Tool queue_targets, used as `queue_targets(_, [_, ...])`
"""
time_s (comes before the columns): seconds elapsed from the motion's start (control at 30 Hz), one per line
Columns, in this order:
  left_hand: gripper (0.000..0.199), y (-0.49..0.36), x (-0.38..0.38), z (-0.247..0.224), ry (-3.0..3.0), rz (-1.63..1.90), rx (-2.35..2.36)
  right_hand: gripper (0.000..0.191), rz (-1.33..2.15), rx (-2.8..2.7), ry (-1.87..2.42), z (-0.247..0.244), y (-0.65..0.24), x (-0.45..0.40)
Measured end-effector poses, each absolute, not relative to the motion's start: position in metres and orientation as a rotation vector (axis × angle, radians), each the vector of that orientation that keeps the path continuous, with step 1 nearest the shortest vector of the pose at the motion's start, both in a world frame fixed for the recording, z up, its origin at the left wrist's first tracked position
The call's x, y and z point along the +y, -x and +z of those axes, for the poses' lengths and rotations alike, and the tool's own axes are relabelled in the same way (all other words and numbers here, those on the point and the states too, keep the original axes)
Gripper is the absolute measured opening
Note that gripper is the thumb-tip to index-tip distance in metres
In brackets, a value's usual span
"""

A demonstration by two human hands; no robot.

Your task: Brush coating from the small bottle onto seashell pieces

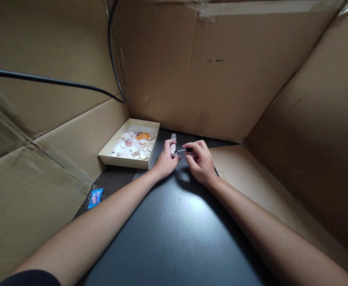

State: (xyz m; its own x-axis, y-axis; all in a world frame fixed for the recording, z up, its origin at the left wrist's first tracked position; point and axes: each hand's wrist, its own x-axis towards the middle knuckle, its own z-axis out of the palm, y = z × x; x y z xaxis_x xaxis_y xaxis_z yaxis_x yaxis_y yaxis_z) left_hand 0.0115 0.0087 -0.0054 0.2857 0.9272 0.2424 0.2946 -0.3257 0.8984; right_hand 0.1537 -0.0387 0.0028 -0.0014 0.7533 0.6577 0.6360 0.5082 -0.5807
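Near the middle of the head view, my left hand [166, 161] is closed round a small clear bottle [173, 147] that looks wrapped or ridged, its top pointing away from me. Just to the right, my right hand [200, 161] pinches the black handle of a small thin tool [188, 149]. The tool's pale shaft points left, and its dark tip is at the bottle's side; whether it touches cannot be made out. Both hands are low over the dark table.
A cream tray [126, 162] of seashells stands left of my hands. A blue packet [95, 198] lies nearer on the left. Cardboard walls [186, 71] surround the dark table [174, 238]. A black cable [51, 80] crosses the upper left. Flat cardboard [251, 182] lies right.
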Motion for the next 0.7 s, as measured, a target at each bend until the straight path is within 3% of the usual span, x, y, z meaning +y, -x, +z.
queue_targets(0.7, [0.043,-0.0105,0.0144,-0.0141,-1.811,1.086,0.958,0.021,0.138,-1.731,1.185,0.0040,-0.1527,-0.0392])
